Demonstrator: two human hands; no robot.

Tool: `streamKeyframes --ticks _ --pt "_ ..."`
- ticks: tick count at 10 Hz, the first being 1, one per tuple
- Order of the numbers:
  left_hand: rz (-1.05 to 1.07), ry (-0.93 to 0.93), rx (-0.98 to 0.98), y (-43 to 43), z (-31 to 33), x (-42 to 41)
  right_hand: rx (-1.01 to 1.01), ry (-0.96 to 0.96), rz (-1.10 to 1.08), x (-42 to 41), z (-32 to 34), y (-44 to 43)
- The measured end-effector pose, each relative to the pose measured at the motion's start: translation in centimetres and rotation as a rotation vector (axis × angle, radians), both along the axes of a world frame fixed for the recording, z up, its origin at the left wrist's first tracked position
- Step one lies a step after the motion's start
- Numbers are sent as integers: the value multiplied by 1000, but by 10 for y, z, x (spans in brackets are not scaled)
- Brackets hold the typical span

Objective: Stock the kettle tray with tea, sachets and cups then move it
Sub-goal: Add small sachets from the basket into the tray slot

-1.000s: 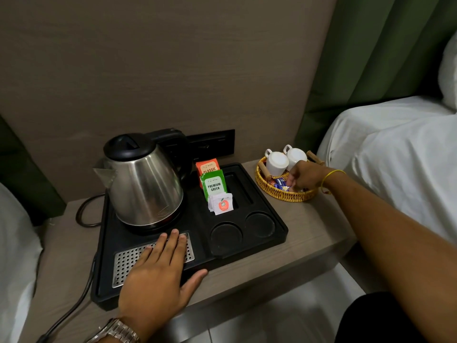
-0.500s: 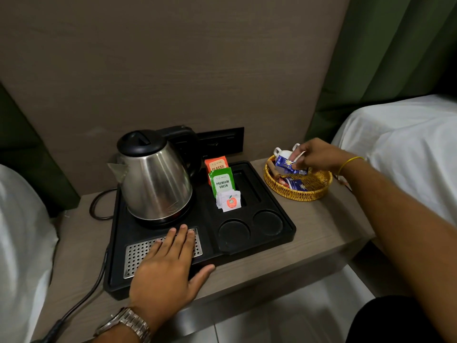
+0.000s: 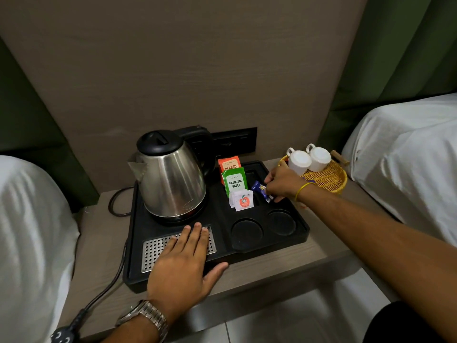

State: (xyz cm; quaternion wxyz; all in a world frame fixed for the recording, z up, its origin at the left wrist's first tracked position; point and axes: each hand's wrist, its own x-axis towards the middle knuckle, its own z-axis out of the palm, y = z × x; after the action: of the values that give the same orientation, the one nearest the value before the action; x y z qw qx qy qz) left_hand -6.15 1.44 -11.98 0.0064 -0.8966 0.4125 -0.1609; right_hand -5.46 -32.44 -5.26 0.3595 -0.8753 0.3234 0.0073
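Observation:
A black kettle tray (image 3: 300, 235) sits on a bedside shelf and carries a steel kettle (image 3: 171, 184). In its back slot stand an orange tea packet (image 3: 230, 164), a green tea packet (image 3: 234, 182) and white sachets (image 3: 242, 200). My right hand (image 3: 282, 183) hovers over the tray's right compartment, holding blue sachets (image 3: 261, 190). My left hand (image 3: 181, 261) lies flat on the tray's perforated metal grate (image 3: 152, 248) and front rim, fingers spread. Two white cups (image 3: 309, 159) lie in a yellow wicker basket (image 3: 331, 178) to the right of the tray. Two round cup wells (image 3: 247, 231) hold nothing.
White beds flank the shelf on the left (image 3: 27, 231) and right (image 3: 408, 164). The kettle's cord (image 3: 108, 288) runs off the front left of the shelf (image 3: 329, 251). A black socket panel (image 3: 235, 142) is on the wall behind. Green curtain hangs at the right.
My right hand has lifted blue sachets out of the wicker basket and carried them left over the tray's right compartment. The left hand has stayed on the tray front.

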Motion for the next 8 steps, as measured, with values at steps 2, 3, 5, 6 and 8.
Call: streamKeyframes --ticks 2,3,5,6,8 --pt "-1 -5 3 -1 -1 -1 -72 57 66 -1 6 9" --pt "-1 -11 7 -1 1 -1 -179 10 53 -5 20 3" --pt "12 -5 25 -1 5 -2 -427 -199 -176 -24 47 -54" --pt "9 4 25 -2 5 -2 -483 -74 -139 -37 23 -77" --pt "2 12 19 -1 3 0 -381 56 70 -41 -1 -86"
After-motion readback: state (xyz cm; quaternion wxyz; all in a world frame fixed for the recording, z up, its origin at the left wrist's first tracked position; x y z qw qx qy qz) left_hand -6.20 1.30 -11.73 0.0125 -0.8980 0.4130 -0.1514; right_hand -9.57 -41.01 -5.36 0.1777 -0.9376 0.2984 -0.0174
